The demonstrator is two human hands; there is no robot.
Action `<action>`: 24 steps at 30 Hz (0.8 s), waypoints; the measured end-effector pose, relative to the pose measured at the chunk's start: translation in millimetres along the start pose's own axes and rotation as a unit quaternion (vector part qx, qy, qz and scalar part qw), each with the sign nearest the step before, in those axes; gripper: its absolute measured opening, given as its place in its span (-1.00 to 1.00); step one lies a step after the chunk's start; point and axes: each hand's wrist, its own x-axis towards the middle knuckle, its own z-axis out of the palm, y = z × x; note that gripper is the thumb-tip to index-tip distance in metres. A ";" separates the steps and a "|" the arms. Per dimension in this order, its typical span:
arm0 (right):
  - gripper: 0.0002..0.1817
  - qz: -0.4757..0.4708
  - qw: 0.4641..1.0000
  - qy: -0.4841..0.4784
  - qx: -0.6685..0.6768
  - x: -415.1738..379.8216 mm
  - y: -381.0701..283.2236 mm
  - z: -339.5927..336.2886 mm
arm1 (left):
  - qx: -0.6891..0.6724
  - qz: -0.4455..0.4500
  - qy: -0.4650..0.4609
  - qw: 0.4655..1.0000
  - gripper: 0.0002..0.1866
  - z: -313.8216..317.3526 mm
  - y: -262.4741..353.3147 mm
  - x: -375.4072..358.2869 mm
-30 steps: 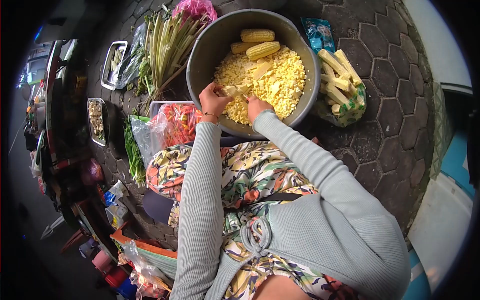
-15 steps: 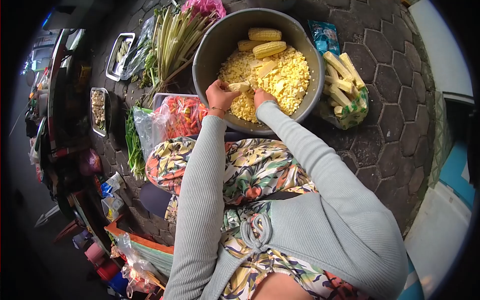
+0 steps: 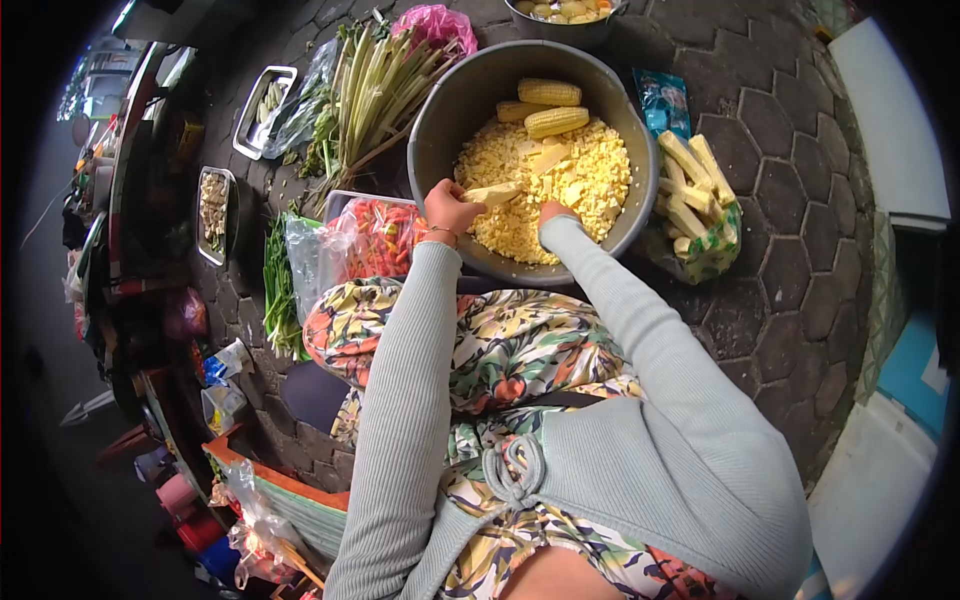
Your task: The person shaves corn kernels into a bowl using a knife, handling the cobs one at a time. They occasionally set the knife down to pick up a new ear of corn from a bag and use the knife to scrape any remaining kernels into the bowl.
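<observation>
My left hand [image 3: 453,208] is closed around one end of a pale, partly stripped corn cob [image 3: 492,193], which points right over the big grey tub [image 3: 421,132]. Cut corn kernels [image 3: 590,160] fill the tub's bottom in a loose heap. To the right of the cob, my right hand [image 3: 553,210] is low over the kernels; its fingers are hidden, so what it holds, if anything, does not show. Whole peeled corn ears [image 3: 557,122] lie on the kernels at the tub's far side.
Stripped cobs [image 3: 688,185] stick out of a green-patterned bag right of the tub, near a blue packet [image 3: 661,100]. On the left are chopped red chillies [image 3: 375,238], spring onions [image 3: 281,290], long green stalks [image 3: 375,95] and metal trays [image 3: 214,215]. Another pot [image 3: 560,30] stands beyond.
My right hand has drawn away from the cob, toward the right. The left hand keeps hold of the cob, which now shows more of its length. The view has shifted slightly.
</observation>
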 end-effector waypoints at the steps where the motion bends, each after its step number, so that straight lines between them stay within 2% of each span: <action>1: -0.72 -0.001 1.000 -0.002 -0.006 -6.1 7.8 -5.0 | -0.021 -0.034 -0.023 0.999 -0.57 -3.3 -5.7 -1.0; 3: -0.69 -0.094 0.990 -0.071 -0.076 -14.4 23.6 -14.6 | -0.037 -0.044 -0.030 0.998 -0.58 -2.5 -13.5 5.6; 5: -0.67 -0.091 0.992 -0.081 -0.034 -17.4 35.9 -6.7 | -0.055 -0.108 -0.071 0.990 -0.62 2.3 -22.0 10.1; 6: -0.68 -0.089 0.995 -0.034 -0.002 -35.1 33.5 -14.5 | -0.089 -0.145 -0.122 0.978 -0.68 -2.1 -12.6 8.3; 7: -0.68 -0.086 0.996 0.013 0.031 -48.3 30.4 -19.7 | -0.090 -0.148 -0.125 0.977 -0.68 -3.5 -6.0 7.4; 8: -0.72 -0.095 0.995 0.036 0.024 -53.2 23.6 -19.0 | -0.130 -0.194 -0.123 0.965 -0.71 -5.6 1.2 7.5; 9: -0.72 -0.094 0.995 0.034 0.024 -55.7 15.3 -17.5 | -0.170 -0.239 -0.120 0.948 -0.72 -8.2 7.5 7.0; 11: -0.72 -0.100 0.993 0.053 0.016 -56.2 -1.5 -16.4 | -0.181 -0.251 -0.113 0.944 -0.73 -10.9 12.8 6.5; 14: -0.74 -0.058 0.997 0.052 -0.001 -42.3 -12.5 -8.6 | -0.195 -0.283 -0.122 0.931 -0.74 -7.0 5.2 11.1; 16: -0.74 -0.039 0.998 0.050 -0.011 -20.7 -11.1 6.0 | -0.162 -0.235 -0.124 0.950 -0.74 -3.4 1.6 10.4; 17: -0.73 -0.016 0.998 0.058 -0.033 -5.8 -10.2 13.9 | -0.163 -0.238 -0.123 0.950 -0.74 -2.1 -0.7 8.9; 19: -0.72 0.006 0.996 0.066 -0.054 0.7 -12.3 10.5 | -0.108 -0.177 -0.117 0.971 -0.73 0.1 -2.9 7.8; 21: -0.71 0.027 0.999 -0.004 -0.046 2.2 -14.8 -2.8 | -0.092 -0.177 -0.109 0.974 -0.72 -4.5 -4.1 5.3; 23: -0.72 -0.007 0.998 -0.013 -0.061 -8.9 -8.3 -15.5 | 0.045 0.045 -0.063 0.996 -0.68 -9.5 -4.8 1.0; 24: -0.72 -0.038 0.997 -0.028 -0.054 -8.8 1.7 -16.1 | 0.065 0.070 -0.040 0.995 -0.61 -10.6 -3.5 -0.3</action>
